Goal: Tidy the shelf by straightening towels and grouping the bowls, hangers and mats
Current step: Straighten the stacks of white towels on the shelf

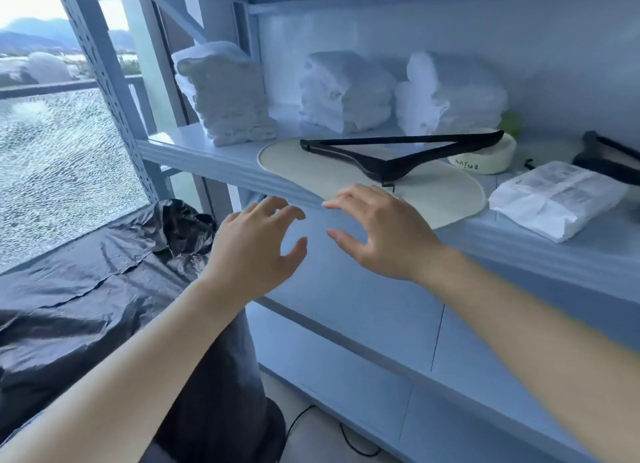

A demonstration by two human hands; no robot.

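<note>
Three stacks of white towels stand at the back of the shelf [194,157]: a leaning left stack [227,95], a middle stack [343,91] and a rumpled right stack [450,95]. A cream oval mat [311,164] overhangs the shelf's front edge, with a black hanger [401,157] lying on it. A cream bowl [485,161] sits behind the hanger's right end. A second black hanger [609,157] lies at the far right. My left hand [256,251] and my right hand [384,234] hover just in front of the mat, fingers spread, holding nothing.
A white plastic packet [557,199] lies on the shelf right of the mat. Black plastic sheeting [104,275] covers something low on the left. A perforated shelf upright [104,81] stands at the left, with a window behind. A black cable [346,442] runs on the floor.
</note>
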